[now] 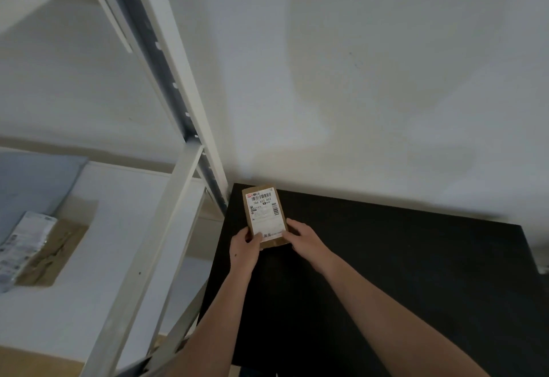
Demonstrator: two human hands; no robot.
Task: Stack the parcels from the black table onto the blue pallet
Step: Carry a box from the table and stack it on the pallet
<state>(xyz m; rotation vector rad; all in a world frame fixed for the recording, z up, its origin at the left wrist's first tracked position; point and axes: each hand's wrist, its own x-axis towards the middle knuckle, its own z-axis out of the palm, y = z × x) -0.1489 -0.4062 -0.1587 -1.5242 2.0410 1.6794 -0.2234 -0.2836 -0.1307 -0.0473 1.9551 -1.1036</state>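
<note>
My left hand (244,248) and right hand (306,238) grip the near end of a brown labelled parcel (265,214), fingers closed on its side edges, at the far left corner of the black table (401,258), beside a white shelf post (190,127).

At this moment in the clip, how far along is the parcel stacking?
Done: cannot be judged, since the blue pallet is out of view. In hand: a small brown parcel with a white label, held at its near end by the left hand and right hand over the black table. Left: carrying it to the pallet. No other parcel shows on the table.
</note>
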